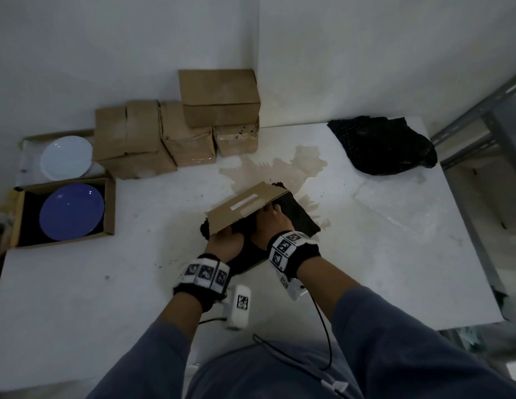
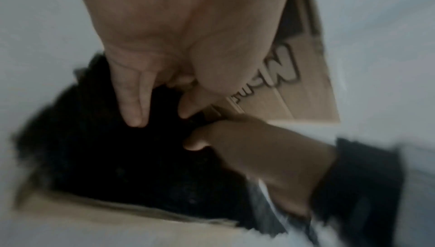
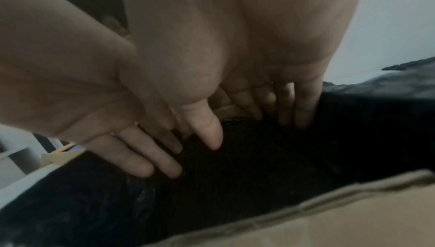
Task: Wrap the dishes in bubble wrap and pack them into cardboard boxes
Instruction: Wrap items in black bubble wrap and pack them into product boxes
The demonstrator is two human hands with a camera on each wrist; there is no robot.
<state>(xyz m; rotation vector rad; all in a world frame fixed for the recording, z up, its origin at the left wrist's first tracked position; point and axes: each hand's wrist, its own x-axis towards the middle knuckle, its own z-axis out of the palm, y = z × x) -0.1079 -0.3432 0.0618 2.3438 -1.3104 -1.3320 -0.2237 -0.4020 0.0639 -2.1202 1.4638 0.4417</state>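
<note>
An open cardboard box, its flap (image 1: 246, 207) raised, sits mid-table with a black bubble-wrap bundle (image 1: 301, 218) in it. Whatever the wrap covers is hidden. My left hand (image 1: 223, 243) and right hand (image 1: 275, 223) lie side by side on the bundle under the flap. In the left wrist view my straight fingers (image 2: 132, 106) press on the black wrap (image 2: 105, 158). In the right wrist view my right fingers (image 3: 303, 109) also press flat on the wrap (image 3: 259, 167), above the box wall (image 3: 329, 213). A blue plate (image 1: 71, 211) lies in an open box at the left, with a white plate (image 1: 66, 157) behind it.
Several closed cardboard boxes (image 1: 219, 99) are stacked at the back against the wall. A heap of black bubble wrap (image 1: 383, 145) lies at the back right, and a clear sheet (image 1: 395, 208) lies in front of it. A brown stain (image 1: 279, 168) marks the table. A metal shelf frame (image 1: 481, 116) stands at the right.
</note>
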